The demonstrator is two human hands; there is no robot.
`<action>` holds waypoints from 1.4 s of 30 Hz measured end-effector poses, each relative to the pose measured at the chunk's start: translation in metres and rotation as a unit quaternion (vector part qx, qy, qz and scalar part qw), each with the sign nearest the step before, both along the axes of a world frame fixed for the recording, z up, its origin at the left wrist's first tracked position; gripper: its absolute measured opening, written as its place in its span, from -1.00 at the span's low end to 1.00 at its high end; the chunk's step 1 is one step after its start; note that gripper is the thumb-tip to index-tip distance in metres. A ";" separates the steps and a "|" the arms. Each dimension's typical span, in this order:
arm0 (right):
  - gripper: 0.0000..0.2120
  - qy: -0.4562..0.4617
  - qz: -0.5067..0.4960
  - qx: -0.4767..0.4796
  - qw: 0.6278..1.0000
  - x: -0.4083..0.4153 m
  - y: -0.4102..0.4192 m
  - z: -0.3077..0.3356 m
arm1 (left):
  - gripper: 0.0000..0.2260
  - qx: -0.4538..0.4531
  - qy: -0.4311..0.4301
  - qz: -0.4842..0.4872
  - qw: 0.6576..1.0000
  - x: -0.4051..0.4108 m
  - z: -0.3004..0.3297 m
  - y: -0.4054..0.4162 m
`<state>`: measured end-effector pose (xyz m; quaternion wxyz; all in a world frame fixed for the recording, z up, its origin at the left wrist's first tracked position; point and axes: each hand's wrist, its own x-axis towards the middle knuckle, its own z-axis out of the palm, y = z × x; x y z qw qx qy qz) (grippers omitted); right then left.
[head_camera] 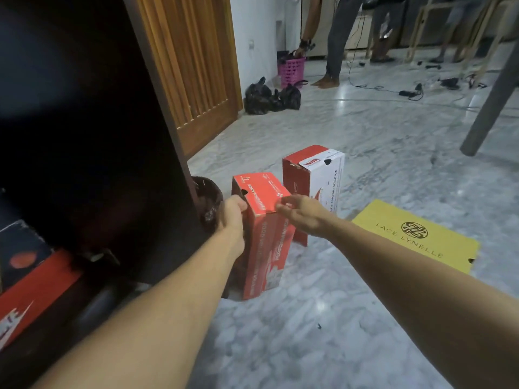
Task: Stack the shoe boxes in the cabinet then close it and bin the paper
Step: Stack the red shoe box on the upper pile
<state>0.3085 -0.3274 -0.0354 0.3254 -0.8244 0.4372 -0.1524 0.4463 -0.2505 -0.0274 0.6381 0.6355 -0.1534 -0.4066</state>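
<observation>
A red shoe box stands on end on the marble floor beside the dark open cabinet door. My left hand grips its upper left edge. My right hand touches its upper right corner, fingers curled over the top. Behind it stands a red and white shoe box, also on end. A flat yellow box lies on the floor to the right. Inside the cabinet at lower left lies a black and red box.
A dark round object sits by the cabinet door's foot. Black bags and a pink basket are by the far wall. Another person stands there among cables. A grey furniture leg slants at right.
</observation>
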 end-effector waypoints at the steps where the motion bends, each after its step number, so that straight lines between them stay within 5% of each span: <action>1: -0.57 -0.020 -0.031 0.003 0.999 -0.005 -0.001 -0.002 | -0.95 -0.018 0.035 -0.003 0.999 -0.002 -0.002 -0.004; 6: -0.35 -0.094 -0.127 0.015 0.987 -0.040 0.000 -0.015 | -0.83 0.055 0.055 -0.086 0.993 -0.013 -0.029 -0.014; 11: -0.55 -0.150 -0.172 0.063 0.972 -0.061 -0.001 -0.031 | -0.63 0.183 -0.052 -0.120 0.974 -0.012 -0.083 -0.012; 15: -0.15 -0.183 -0.137 0.085 0.970 -0.068 -0.003 -0.045 | -0.61 0.208 -0.038 -0.133 0.968 -0.003 -0.113 -0.012; 17: 0.04 -0.145 -0.125 0.048 0.980 -0.069 -0.001 -0.051 | -0.43 0.197 0.007 -0.133 0.971 0.005 -0.128 -0.015; 21: -0.42 -0.145 -0.152 -0.012 0.978 -0.078 0.008 -0.057 | 0.02 0.223 0.021 -0.173 0.959 0.012 -0.138 -0.012; 25: -0.26 -0.147 -0.201 -0.008 0.968 -0.099 0.023 -0.073 | -0.24 0.203 0.012 -0.179 0.963 0.010 -0.140 -0.008; 27: -0.16 -0.136 -0.233 0.041 0.962 -0.115 0.025 -0.087 | -0.19 0.203 -0.013 -0.159 0.966 0.012 -0.151 -0.015; 30: -0.05 -0.169 -0.250 0.145 0.942 -0.133 0.030 -0.105 | -0.41 0.192 -0.042 -0.143 0.970 0.015 -0.153 -0.022; 34: -0.55 -0.181 -0.269 0.211 0.922 -0.147 0.032 -0.123 | -0.43 0.190 -0.057 -0.155 0.968 0.013 -0.158 -0.032; 39: -0.49 -0.117 -0.307 0.232 0.916 -0.158 0.030 -0.154 | -0.59 0.182 -0.092 -0.197 0.959 0.003 -0.158 -0.032; 42: -0.47 -0.099 -0.265 0.263 0.922 -0.159 0.034 -0.165 | -0.32 0.177 -0.104 -0.207 0.957 0.003 -0.159 -0.029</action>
